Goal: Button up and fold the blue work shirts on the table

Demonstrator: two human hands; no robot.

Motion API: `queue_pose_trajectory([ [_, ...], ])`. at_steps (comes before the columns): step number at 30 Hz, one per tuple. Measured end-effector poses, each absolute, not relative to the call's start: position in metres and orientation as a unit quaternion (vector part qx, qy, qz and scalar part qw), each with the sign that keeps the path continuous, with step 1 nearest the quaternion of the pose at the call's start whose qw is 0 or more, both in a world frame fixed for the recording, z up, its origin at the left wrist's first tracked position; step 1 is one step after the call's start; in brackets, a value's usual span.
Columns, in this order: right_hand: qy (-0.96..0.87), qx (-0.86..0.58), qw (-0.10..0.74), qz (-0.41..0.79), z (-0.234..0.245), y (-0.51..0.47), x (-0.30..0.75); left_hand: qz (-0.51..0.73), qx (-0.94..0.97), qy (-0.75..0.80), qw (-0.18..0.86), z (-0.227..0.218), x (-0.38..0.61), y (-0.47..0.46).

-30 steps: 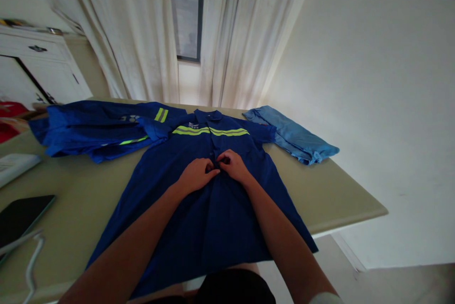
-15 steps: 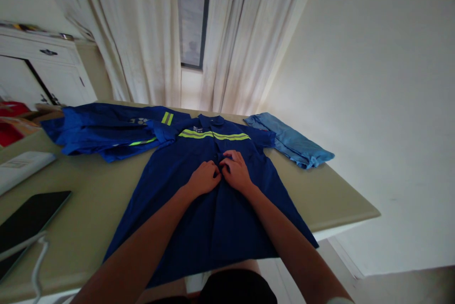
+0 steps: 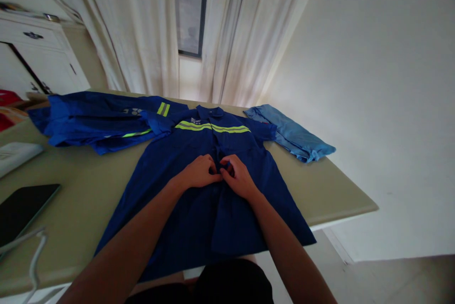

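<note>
A dark blue short-sleeved work shirt lies front up on the table, collar at the far side, its hem hanging over the near edge. A yellow-green and grey reflective band crosses its chest. Over the middle of the front opening, my left hand is closed, thumb and fingers pinching the shirt's edge. My right hand meets it from the other side, fingers curled and closed on the same opening. The fingertips nearly touch. Any button between them is too small to make out.
More blue clothing with reflective strips lies heaped at the left of the table. Folded light blue clothing lies at the right. A black tablet-like slab, a white box-like object and a white cable are at near left.
Both hands have shifted slightly down the front opening, and the fingers have drawn closer together. The right front panel has lifted and creased near the hem. The view has tilted slightly.
</note>
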State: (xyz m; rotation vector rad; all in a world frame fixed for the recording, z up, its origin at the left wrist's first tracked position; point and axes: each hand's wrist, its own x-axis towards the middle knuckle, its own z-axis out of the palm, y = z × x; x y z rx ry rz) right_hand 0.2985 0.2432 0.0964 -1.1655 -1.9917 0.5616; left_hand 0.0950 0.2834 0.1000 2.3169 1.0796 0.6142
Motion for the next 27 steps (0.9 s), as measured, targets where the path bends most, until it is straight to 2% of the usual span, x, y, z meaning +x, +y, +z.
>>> queue_pose_trajectory([
  [4,-0.774,-0.444,0.383,0.237,0.103,0.240,0.300,0.225,0.848,0.387,0.283,0.103,0.091,0.287],
  [11,-0.817,-0.372,0.341,0.278,0.111,0.236,0.306,0.258,0.815,0.371,0.364,0.110,0.086,0.292],
  [20,-0.880,-0.363,0.248,0.180,0.110,0.232,0.303,0.236,0.747,0.384,0.489,0.105,0.095,0.286],
  [23,-0.883,-0.357,0.256,0.165,0.109,0.232,0.300,0.226,0.741,0.397,0.493,0.102,0.094,0.287],
  [27,-0.860,-0.367,0.289,0.205,0.106,0.234,0.299,0.244,0.756,0.395,0.461,0.102,0.097,0.285],
])
